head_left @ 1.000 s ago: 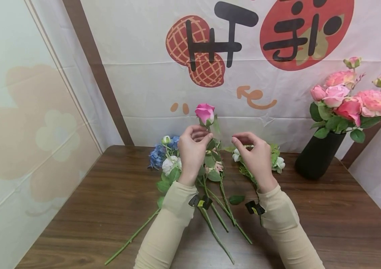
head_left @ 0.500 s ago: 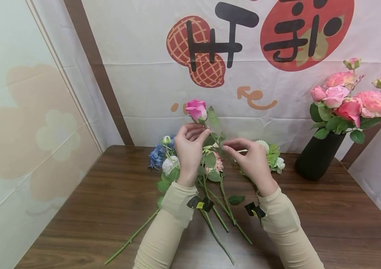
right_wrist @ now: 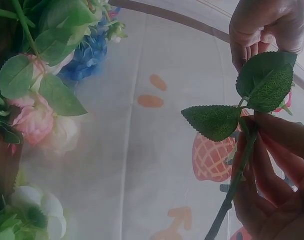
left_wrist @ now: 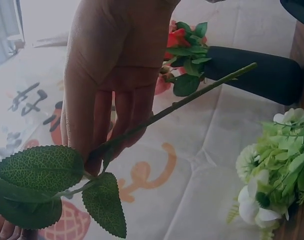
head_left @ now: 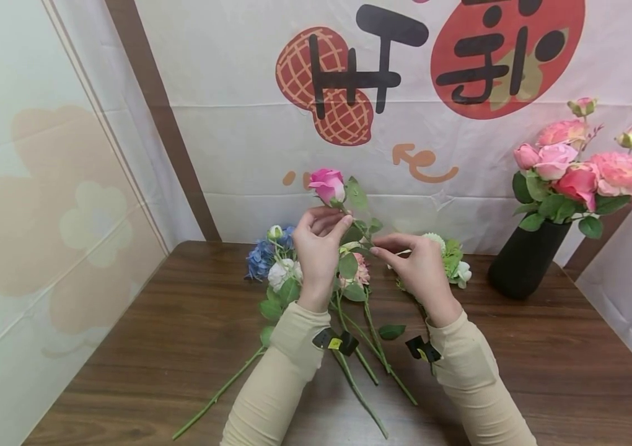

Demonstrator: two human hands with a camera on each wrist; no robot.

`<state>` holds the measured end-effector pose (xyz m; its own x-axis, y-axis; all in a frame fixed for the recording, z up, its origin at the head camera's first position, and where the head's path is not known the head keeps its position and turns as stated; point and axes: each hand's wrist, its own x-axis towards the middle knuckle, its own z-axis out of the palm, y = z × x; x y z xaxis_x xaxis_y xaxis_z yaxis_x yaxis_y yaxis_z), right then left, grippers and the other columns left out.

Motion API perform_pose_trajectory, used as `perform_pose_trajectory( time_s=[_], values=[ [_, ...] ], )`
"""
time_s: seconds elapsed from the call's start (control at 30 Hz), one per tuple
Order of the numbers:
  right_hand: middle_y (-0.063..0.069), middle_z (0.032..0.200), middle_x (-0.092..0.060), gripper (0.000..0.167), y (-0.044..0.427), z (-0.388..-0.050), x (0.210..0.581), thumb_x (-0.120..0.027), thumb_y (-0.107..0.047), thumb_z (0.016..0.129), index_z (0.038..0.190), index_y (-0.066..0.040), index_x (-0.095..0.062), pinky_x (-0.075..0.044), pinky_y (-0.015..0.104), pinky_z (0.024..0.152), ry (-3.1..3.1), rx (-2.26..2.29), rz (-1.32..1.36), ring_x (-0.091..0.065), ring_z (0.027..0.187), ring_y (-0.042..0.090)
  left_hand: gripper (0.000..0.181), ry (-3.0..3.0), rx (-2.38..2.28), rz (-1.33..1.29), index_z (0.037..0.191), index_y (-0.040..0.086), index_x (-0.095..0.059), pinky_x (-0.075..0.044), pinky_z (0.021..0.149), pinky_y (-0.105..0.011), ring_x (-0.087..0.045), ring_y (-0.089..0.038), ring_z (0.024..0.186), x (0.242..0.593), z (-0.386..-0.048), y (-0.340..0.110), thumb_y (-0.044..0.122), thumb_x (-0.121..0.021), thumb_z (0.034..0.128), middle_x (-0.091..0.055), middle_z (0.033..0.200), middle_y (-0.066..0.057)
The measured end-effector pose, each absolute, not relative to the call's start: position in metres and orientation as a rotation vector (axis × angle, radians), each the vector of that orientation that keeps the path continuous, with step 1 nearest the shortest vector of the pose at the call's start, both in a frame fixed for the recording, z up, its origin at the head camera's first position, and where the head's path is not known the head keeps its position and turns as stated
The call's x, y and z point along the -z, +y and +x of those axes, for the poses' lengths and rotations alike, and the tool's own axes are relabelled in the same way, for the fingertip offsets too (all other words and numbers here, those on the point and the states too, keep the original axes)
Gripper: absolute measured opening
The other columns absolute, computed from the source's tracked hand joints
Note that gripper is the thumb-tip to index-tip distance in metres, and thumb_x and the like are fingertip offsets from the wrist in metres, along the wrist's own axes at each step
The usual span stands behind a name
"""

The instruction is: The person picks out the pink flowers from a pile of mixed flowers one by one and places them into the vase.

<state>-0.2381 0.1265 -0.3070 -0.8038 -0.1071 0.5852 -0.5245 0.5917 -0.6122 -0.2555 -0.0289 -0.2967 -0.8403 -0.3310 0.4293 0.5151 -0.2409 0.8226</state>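
Observation:
A pink rose (head_left: 328,186) on a green stem is held up above the table, its bloom leaning left. My left hand (head_left: 318,254) grips the stem just below the bloom. Lower down, thumb and fingers of my right hand (head_left: 422,269) pinch the same stem beside a cluster of serrated leaves (right_wrist: 211,121). In the left wrist view the bare lower stem (left_wrist: 201,93) sticks out past the right hand. Beneath the hands lie other cut flowers: a blue hydrangea (head_left: 261,260), a white flower (head_left: 281,274) and a pale pink one (head_left: 362,272), partly hidden by leaves.
A black vase (head_left: 529,263) with pink flowers (head_left: 578,179) stands at the back right. Green and white flowers (head_left: 454,260) lie behind the right hand. Several stems (head_left: 362,390) reach towards the front of the wooden table (head_left: 154,347), near a loose leaf (head_left: 391,332).
My right hand, apart from the rose one second ago, has moved left and now pinches its stem. The bloom has shifted left and tilted. The left hand keeps its grip.

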Motion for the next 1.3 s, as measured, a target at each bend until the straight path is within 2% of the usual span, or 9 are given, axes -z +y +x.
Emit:
perform_pose_trajectory(
  time_s=[0.3, 0.43, 0.53, 0.87, 0.9, 1.0, 1.13, 1.23, 1.3],
  values=[
    [0.004, 0.084, -0.075, 0.016, 0.130, -0.236, 0.305, -0.074, -0.024, 0.081, 0.095, -0.016, -0.077, -0.053, 0.027, 0.058, -2.312, -1.084, 0.472, -0.068, 0.071, 0.015, 0.020, -1.564, 2.039, -0.268, 0.099, 0.004, -0.063, -0.056, 0.079, -0.031, -0.069, -0.019, 0.087, 0.300, -0.254, -0.028, 0.009, -0.073, 0.0819, -0.071, 0.094, -0.015],
    [0.005, 0.084, -0.075, 0.016, 0.136, -0.234, 0.304, -0.075, -0.023, 0.080, 0.093, -0.015, -0.078, -0.053, 0.027, 0.057, -2.265, -1.036, 0.432, -0.070, 0.070, 0.017, 0.014, -1.674, 1.923, -0.336, 0.103, 0.006, -0.065, -0.053, 0.083, -0.033, -0.065, -0.021, 0.092, 0.303, -0.255, -0.030, 0.012, -0.063, 0.0903, -0.069, 0.099, -0.011],
    [0.004, 0.084, -0.075, 0.015, 0.142, -0.234, 0.303, -0.077, -0.024, 0.079, 0.091, -0.016, -0.078, -0.051, 0.024, 0.056, -2.242, -0.996, 0.402, -0.070, 0.069, 0.016, 0.017, -1.741, 1.820, -0.304, 0.104, 0.007, -0.067, -0.050, 0.082, -0.035, -0.062, -0.021, 0.091, 0.309, -0.258, -0.034, 0.014, -0.054, 0.0950, -0.066, 0.101, -0.009],
    [0.006, 0.081, -0.075, 0.015, 0.169, -0.236, 0.289, -0.077, -0.022, 0.079, 0.091, -0.014, -0.078, -0.041, 0.010, 0.053, -2.192, -0.906, 0.358, -0.070, 0.068, 0.017, 0.019, -1.823, 1.597, -0.128, 0.104, 0.007, -0.067, -0.045, 0.080, -0.030, -0.053, -0.019, 0.090, 0.329, -0.274, -0.064, 0.017, -0.052, 0.0959, -0.058, 0.098, -0.009],
    [0.006, 0.081, -0.075, 0.014, 0.172, -0.237, 0.287, -0.077, -0.022, 0.079, 0.091, -0.014, -0.078, -0.041, 0.009, 0.054, -2.183, -0.891, 0.350, -0.070, 0.068, 0.015, 0.019, -1.830, 1.585, -0.120, 0.104, 0.007, -0.067, -0.044, 0.080, -0.030, -0.053, -0.019, 0.091, 0.330, -0.274, -0.068, 0.016, -0.052, 0.0959, -0.058, 0.099, -0.010],
    [0.006, 0.080, -0.074, 0.013, 0.182, -0.237, 0.282, -0.078, -0.021, 0.078, 0.090, -0.015, -0.079, -0.039, 0.006, 0.056, -2.150, -0.854, 0.321, -0.064, 0.066, -0.004, 0.020, -1.858, 1.542, -0.106, 0.104, 0.005, -0.067, -0.045, 0.082, -0.033, -0.052, -0.020, 0.095, 0.334, -0.277, -0.080, 0.016, -0.053, 0.0953, -0.059, 0.101, -0.011],
    [0.009, 0.081, -0.074, 0.012, 0.194, -0.237, 0.275, -0.078, -0.019, 0.078, 0.089, -0.014, -0.079, -0.036, 0.005, 0.053, -2.092, -0.832, 0.286, -0.048, 0.064, -0.027, 0.022, -1.929, 1.463, -0.104, 0.107, 0.004, -0.066, -0.043, 0.089, -0.037, -0.052, -0.023, 0.104, 0.341, -0.278, -0.096, 0.017, -0.053, 0.0952, -0.059, 0.109, -0.011],
    [0.010, 0.082, -0.074, 0.011, 0.202, -0.236, 0.269, -0.078, -0.015, 0.078, 0.089, -0.013, -0.079, -0.035, 0.004, 0.055, -2.052, -0.823, 0.270, -0.045, 0.066, -0.030, 0.024, -1.983, 1.409, -0.110, 0.110, 0.004, -0.066, -0.040, 0.092, -0.039, -0.051, -0.028, 0.108, 0.345, -0.278, -0.107, 0.017, -0.053, 0.0952, -0.059, 0.112, -0.012],
    [0.011, 0.083, -0.074, 0.010, 0.207, -0.236, 0.266, -0.077, -0.013, 0.078, 0.088, -0.011, -0.078, -0.035, 0.002, 0.057, -2.032, -0.819, 0.262, -0.045, 0.068, -0.031, 0.025, -2.014, 1.376, -0.110, 0.112, 0.003, -0.066, -0.039, 0.088, -0.040, -0.051, -0.030, 0.102, 0.348, -0.278, -0.114, 0.018, -0.052, 0.0955, -0.059, 0.113, -0.012]
  ],
)
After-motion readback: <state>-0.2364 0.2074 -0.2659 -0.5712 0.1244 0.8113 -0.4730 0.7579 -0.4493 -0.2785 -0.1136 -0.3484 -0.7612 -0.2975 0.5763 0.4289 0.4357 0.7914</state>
